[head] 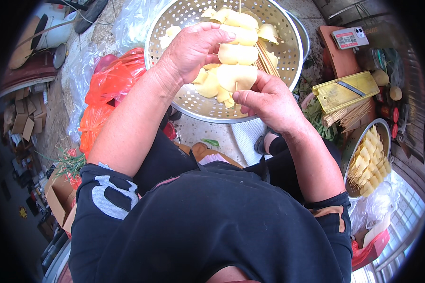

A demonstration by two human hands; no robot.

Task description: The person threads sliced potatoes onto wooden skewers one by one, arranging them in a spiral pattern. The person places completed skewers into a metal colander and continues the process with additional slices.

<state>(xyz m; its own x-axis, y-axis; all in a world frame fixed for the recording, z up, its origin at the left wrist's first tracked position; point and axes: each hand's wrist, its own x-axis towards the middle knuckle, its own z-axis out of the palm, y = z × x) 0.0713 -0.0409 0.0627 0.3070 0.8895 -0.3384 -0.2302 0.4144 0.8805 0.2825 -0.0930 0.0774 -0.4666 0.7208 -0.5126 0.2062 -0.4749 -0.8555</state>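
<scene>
Between my two hands, a bamboo skewer of thin, pale yellow potato slices (238,55) hangs over a perforated metal colander (292,53). My left hand (194,47) pinches the upper slices from the left side. Lower down, my right hand (267,99) grips the skewer's near end, its thumb and fingers by the lowest slice. Loose potato slices (207,85) lie in the colander beneath, partly hidden by the hands and the skewer. Several bare bamboo skewers (267,62) rest in it, to the right of the threaded slices.
At right, a second colander (347,159) holds many filled potato skewers (370,161). Above it are a bamboo skewer bundle (350,115), a yellow slicer (347,92) and a phone (350,38) on an orange board (334,56). Red plastic bags (113,81) sit at left.
</scene>
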